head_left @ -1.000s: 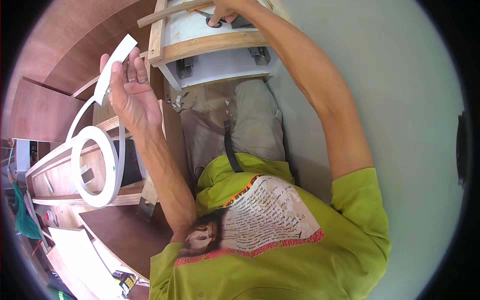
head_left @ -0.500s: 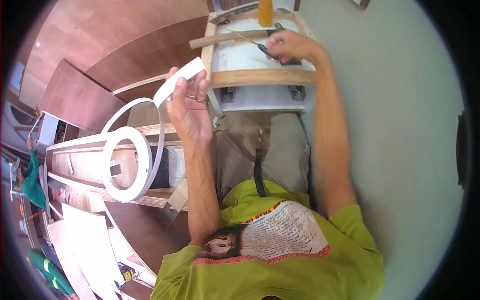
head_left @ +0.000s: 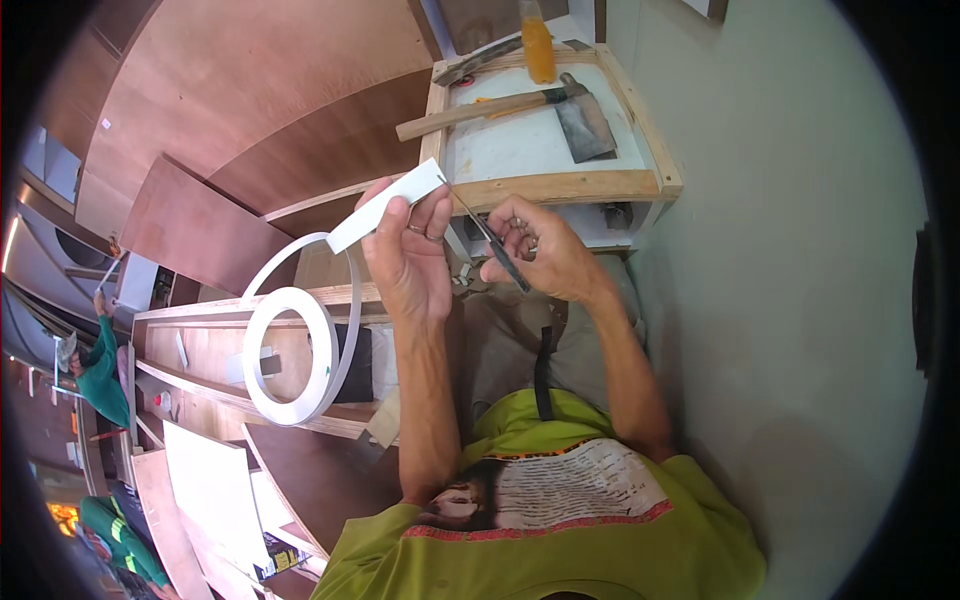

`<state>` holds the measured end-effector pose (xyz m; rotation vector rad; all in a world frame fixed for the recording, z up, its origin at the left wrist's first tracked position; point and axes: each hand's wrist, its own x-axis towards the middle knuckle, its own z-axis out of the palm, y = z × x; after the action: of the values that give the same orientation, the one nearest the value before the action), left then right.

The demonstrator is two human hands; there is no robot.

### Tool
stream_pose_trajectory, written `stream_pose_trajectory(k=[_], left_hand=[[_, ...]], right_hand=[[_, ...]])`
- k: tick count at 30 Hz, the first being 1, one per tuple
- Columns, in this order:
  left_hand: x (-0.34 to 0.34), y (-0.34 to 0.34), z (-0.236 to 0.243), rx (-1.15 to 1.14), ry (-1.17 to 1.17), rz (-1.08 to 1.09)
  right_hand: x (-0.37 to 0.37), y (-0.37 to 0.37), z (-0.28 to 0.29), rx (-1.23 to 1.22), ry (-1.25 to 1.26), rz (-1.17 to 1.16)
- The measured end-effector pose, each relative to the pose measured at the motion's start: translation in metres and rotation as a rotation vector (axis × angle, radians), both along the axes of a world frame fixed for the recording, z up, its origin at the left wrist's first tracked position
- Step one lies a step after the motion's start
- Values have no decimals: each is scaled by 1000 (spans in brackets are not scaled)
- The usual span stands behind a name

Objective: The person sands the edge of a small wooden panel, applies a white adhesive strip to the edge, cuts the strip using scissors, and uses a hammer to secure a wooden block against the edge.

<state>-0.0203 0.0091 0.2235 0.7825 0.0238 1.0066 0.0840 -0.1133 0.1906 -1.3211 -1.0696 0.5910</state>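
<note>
My left hand [head_left: 412, 255] is closed on the free end of a white edge-banding strip [head_left: 385, 210], thumb on top and fingers beneath. From there the strip loops down to its white roll [head_left: 321, 345], which hangs to the left of my forearm. My right hand [head_left: 545, 250] grips a pair of scissors [head_left: 508, 262] by the dark handles. Their thin blades point up and left, with the tips at the strip's end, by my left fingertips. Whether the blades touch the strip, I cannot tell.
Ahead, a wood-framed white panel [head_left: 560, 188] bears a hammer [head_left: 480, 108], a broad metal scraper blade [head_left: 587, 130] and an orange bottle [head_left: 538, 52]. Wooden frames [head_left: 210, 388] and boards [head_left: 205, 220] fill the left. Two people in green [head_left: 103, 375] are at the far left.
My right hand has come back from over the framed panel with the scissors, down to the strip's end. The strip in my left hand is now turned flatter toward the scissors.
</note>
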Motion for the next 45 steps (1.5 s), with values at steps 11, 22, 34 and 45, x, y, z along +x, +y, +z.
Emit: stream_pose_trajectory(k=[11, 22, 34, 45], left_hand=[[3, -6, -4, 28, 19, -39], [2, -7, -6, 38, 38, -32], [0, -8, -6, 39, 75, -5], [-1, -9, -7, -1, 76, -8]], right_hand=[[-5, -3, 8, 140, -143, -200], [-10, 1, 3, 166, -159, -238], [-20, -3, 0, 170, -173, -247], [-23, -6, -3, 165, -176, -269]])
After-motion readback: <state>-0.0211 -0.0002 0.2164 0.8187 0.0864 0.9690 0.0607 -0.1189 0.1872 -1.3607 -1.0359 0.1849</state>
